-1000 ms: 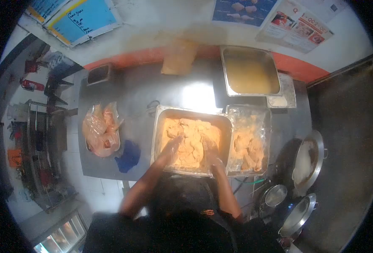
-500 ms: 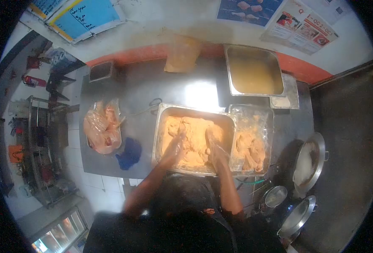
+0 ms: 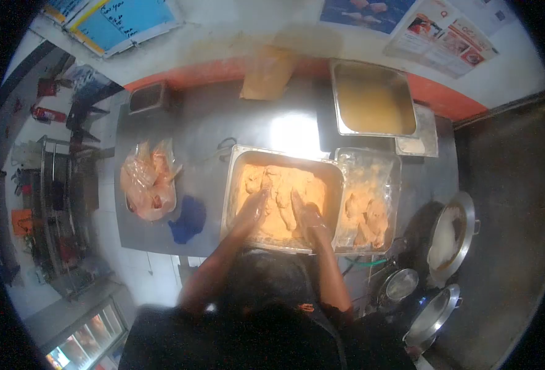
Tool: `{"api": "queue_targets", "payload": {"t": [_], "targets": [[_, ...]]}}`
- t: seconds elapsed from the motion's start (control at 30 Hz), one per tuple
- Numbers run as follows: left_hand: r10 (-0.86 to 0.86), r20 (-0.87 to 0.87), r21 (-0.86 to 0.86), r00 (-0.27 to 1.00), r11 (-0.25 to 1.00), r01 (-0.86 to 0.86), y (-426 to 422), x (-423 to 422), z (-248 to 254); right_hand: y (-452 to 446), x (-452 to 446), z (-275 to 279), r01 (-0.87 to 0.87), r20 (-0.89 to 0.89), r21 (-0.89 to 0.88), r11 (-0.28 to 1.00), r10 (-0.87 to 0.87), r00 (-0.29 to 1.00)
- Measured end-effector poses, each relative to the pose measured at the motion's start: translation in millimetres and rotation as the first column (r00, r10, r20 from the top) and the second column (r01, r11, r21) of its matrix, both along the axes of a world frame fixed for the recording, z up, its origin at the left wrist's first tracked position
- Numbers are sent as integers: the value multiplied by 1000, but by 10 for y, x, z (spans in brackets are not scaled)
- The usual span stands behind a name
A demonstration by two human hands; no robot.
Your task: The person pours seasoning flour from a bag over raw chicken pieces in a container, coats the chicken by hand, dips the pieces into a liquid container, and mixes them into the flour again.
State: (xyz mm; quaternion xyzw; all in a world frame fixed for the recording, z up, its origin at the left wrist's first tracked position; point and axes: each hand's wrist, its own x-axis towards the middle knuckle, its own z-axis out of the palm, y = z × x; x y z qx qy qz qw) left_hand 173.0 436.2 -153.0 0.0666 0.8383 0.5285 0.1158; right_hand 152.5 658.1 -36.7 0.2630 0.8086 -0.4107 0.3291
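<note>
A deep metal pan (image 3: 228,203) holds orange-tinted flour (image 3: 306,176) and several coated chicken pieces (image 3: 284,209). Inside it, my left hand (image 3: 256,208) lies along the left of the middle pieces, fingers stretched forward and dusted with flour. My right hand (image 3: 309,219) is on the other side of them, its fingers extended and touching the flour. The coated pieces between my hands are partly buried. Right beside the pan, a shallower tray (image 3: 388,176) carries more coated chicken (image 3: 366,219).
Bagged raw chicken (image 3: 149,185) and a blue cloth (image 3: 188,221) lie at the table's left. A pan of yellowish liquid (image 3: 374,102) stands at the back right, a small metal container (image 3: 147,98) at the back left. Large metal bowls (image 3: 454,231) are low on the right.
My right hand has shifted left, toward my left hand, and the flour between them has been pushed aside, so the chicken pieces show more clearly. My left hand stays nearly in place.
</note>
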Motion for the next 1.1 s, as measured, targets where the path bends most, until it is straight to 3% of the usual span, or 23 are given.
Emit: {"api": "queue_targets", "payload": {"t": [0.07,0.13,0.17,0.2,0.23,0.27,0.37,0.4,0.43,0.47,0.5,0.57,0.6,0.63,0.7,0.77,0.83,0.9,0.97,1.0,1.07,1.1], "targets": [[72,411,405,909,879,-253,115,-138,-57,16,73,-38,-15,-122,23,1000,18,992],[61,655,575,753,607,-549,124,-192,206,-7,72,218,21,-198,63,998,-8,980],[66,656,572,752,607,-552,78,-239,101,22,53,356,120,-104,-50,992,-125,987],[197,689,306,698,794,-526,2,-279,-110,91,97,216,172,-50,-102,980,-178,983],[331,676,5,658,891,-454,-64,-314,-228,161,140,74,227,7,-147,963,-229,973],[294,654,-15,697,927,-376,-54,-319,37,271,272,-565,-20,-221,-109,994,-5,975],[182,501,-44,846,982,-185,217,-267,1054,-10,82,247,-106,-210,-72,992,89,974],[181,499,-45,848,982,-183,214,-215,868,-41,39,310,-135,-111,-83,987,125,986],[207,353,98,913,962,-256,228,-117,529,-64,8,383,-162,-10,-94,982,162,987],[231,274,176,934,942,-284,242,-83,308,-92,-28,491,-83,58,-105,991,89,994],[253,193,254,948,920,-297,259,-52,105,-75,-45,454,-84,50,-103,991,89,995],[386,218,370,897,818,-441,230,-89,55,-14,46,175,90,9,-37,995,-90,996],[430,229,405,873,774,-487,196,-147,133,70,101,17,73,21,-27,997,-72,997],[247,332,-87,910,969,-231,85,-358,539,154,155,-141,55,33,-17,998,-55,998],[118,499,-501,858,848,175,30,-484,731,226,16,227,224,108,-256,940,-202,973],[286,178,-463,942,868,-177,86,-415,715,234,57,149,227,106,-273,935,-205,973],[351,207,-268,913,918,-293,186,-420,819,137,79,51,147,22,-174,974,-146,989],[300,286,-324,910,924,-202,172,-601,534,14,79,17,82,-33,-74,994,-85,996],[188,360,-329,914,942,-65,164,-669,655,-32,-27,84,80,-44,-77,994,-83,996],[12,341,-274,940,958,88,99,-676,565,-32,-79,118,102,-48,-95,990,-107,993],[-152,291,-230,945,947,223,67,-762,538,-35,-208,258,167,-75,-129,978,-177,981],[-67,290,-138,955,984,111,92,-705,569,-39,-266,376,199,-75,-136,971,-210,975]]}}
